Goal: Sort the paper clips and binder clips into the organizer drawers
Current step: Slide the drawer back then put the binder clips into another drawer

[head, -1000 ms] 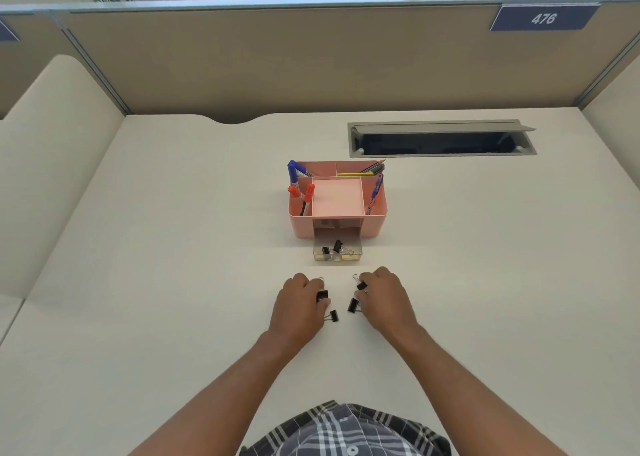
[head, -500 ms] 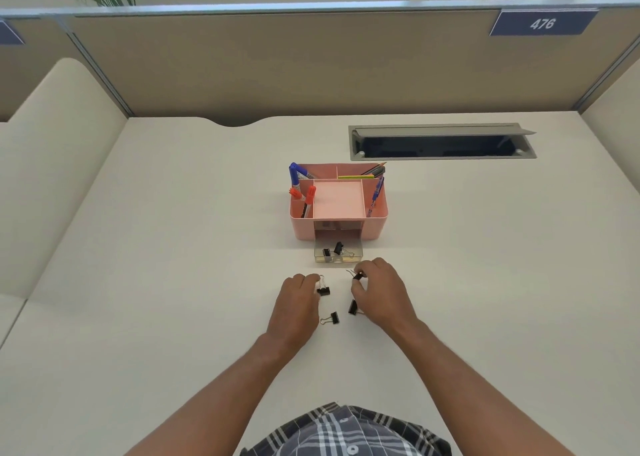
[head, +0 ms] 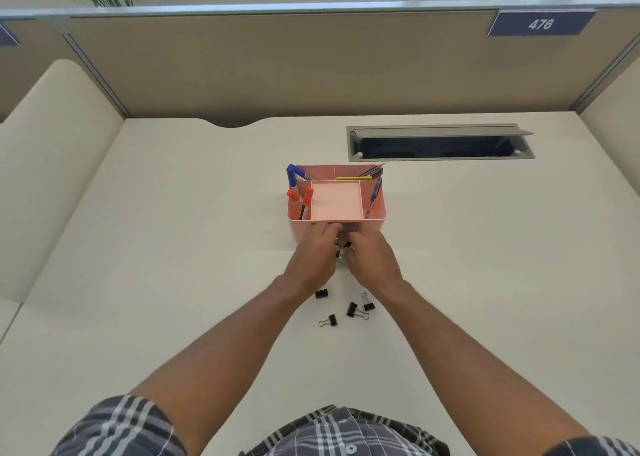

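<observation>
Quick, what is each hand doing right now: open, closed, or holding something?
Left hand: fingers curled over the drawer at the organizer front; what it holds cannot be told.
Right hand: the same, cannot be told.

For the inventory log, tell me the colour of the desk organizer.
The desk organizer is pink, a salmon shade, seen in the head view, the only one.

Four binder clips (head: pixel 346 308) on the desk (head: pixel 173 247), before the organizer (head: pixel 336 199), beneath both forearms.
</observation>
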The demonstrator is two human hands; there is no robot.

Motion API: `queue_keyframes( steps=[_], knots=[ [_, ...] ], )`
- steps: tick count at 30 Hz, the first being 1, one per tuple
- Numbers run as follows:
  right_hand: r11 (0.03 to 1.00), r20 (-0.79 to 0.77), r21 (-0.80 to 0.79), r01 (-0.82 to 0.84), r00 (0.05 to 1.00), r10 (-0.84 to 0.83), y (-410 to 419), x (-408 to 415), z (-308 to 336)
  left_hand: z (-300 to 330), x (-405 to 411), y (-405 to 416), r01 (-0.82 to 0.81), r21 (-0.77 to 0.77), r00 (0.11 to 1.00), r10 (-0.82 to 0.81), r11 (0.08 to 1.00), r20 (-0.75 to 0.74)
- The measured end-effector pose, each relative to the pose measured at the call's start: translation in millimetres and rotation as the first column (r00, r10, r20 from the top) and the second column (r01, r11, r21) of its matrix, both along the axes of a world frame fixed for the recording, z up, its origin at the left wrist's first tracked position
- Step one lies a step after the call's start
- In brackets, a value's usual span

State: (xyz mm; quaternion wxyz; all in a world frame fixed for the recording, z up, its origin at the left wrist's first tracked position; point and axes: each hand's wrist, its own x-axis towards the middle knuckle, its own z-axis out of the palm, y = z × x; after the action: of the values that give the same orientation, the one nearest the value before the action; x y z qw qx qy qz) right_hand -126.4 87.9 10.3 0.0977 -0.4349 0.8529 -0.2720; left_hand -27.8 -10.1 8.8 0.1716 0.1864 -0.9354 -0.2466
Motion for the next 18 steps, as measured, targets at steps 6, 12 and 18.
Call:
queue_keyframes(
  steps=[6,12,18],
  knots=[
    [0.997,0.018,0.071,0.040,0.999,-0.042,26,2,1,-14,29,7,-0.013,-0.024,1.000,0.013,1.000,-0.012],
    [0.856,0.080,0.504,0.119,0.980,-0.183,67,17,-10,-46,75,27,-0.148,0.060,0.979,0.138,0.987,0.148],
    [0.850,0.044,0.513,0.123,0.985,-0.169,69,43,-22,-47,64,38,-0.214,0.017,0.942,0.202,0.977,0.268]
  ],
)
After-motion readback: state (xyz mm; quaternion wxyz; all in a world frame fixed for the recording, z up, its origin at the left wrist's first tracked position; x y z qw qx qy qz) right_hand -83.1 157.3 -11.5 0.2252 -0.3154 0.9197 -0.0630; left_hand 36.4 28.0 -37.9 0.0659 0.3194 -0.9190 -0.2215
